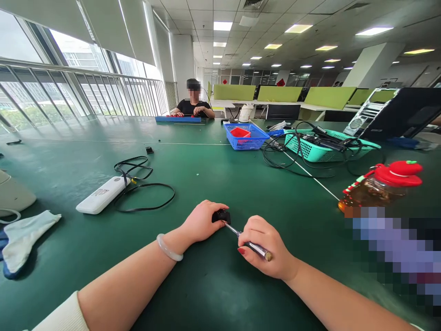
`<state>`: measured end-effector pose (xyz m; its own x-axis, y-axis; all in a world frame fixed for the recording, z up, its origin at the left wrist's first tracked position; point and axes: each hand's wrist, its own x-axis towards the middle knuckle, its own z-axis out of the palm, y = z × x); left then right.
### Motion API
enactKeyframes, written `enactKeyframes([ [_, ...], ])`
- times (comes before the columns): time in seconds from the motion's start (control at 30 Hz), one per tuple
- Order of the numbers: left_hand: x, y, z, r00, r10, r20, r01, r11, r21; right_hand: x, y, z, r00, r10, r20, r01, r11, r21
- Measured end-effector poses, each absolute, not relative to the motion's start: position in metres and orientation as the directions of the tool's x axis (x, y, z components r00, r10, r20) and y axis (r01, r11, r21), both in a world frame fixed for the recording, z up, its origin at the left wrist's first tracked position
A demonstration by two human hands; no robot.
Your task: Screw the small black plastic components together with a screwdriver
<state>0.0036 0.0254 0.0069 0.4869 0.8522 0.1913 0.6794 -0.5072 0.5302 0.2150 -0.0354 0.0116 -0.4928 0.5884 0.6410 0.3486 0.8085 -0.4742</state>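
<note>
Head view: green worktop (pixel 193 161), screwdriver (pixel 257 248), black block (pixel 222 215)

Toward the worktop's far edge sit a teal basket (pixel 313 152) and a blue basket (pixel 245 145). Well short of that edge, the right grip (pixel 271 241) is curled round the screwdriver, tip at the block, which the left grip (pixel 201 223) pinches between thumb and fingers

The only view looks forward and down from head height, over the near hands (pixel 203 221) (pixel 263 243), across the surface (pixel 223 184).

Beyond the left hand (pixel 203 221), green tabletop (pixel 213 177) lies open until the blue basket (pixel 245 144).
</note>
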Motion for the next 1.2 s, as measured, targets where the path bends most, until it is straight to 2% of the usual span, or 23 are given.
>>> enactKeyframes([
  [0.23, 0.0031, 0.0258, 0.0067, 0.506, 0.837, 0.209, 0.665, -0.533, 0.524, 0.2135, -0.0368, 0.0146, -0.511, 0.563, 0.650, 0.421, 0.823, -0.382],
  [0.47, 0.0026, 0.0261, 0.0056, 0.501, 0.839, 0.214, 0.653, -0.528, 0.543, 0.2129, -0.0414, 0.0178, -0.495, 0.539, 0.682, 0.423, 0.835, -0.352],
  [0.67, 0.0027, 0.0272, 0.0041, 0.466, 0.850, 0.245, 0.631, -0.514, 0.581, 0.2123, -0.0421, 0.0158, -0.529, 0.563, 0.635, 0.445, 0.821, -0.357],
  [0.97, 0.0022, 0.0265, 0.0054, 0.473, 0.849, 0.236, 0.665, -0.520, 0.537, 0.2112, -0.0428, 0.0144, -0.567, 0.572, 0.593, 0.496, 0.812, -0.308],
  [1.2, 0.0015, 0.0274, 0.0080, 0.479, 0.847, 0.232, 0.654, -0.520, 0.549, 0.2121, -0.0425, 0.0145, -0.580, 0.575, 0.577, 0.515, 0.808, -0.286],
])
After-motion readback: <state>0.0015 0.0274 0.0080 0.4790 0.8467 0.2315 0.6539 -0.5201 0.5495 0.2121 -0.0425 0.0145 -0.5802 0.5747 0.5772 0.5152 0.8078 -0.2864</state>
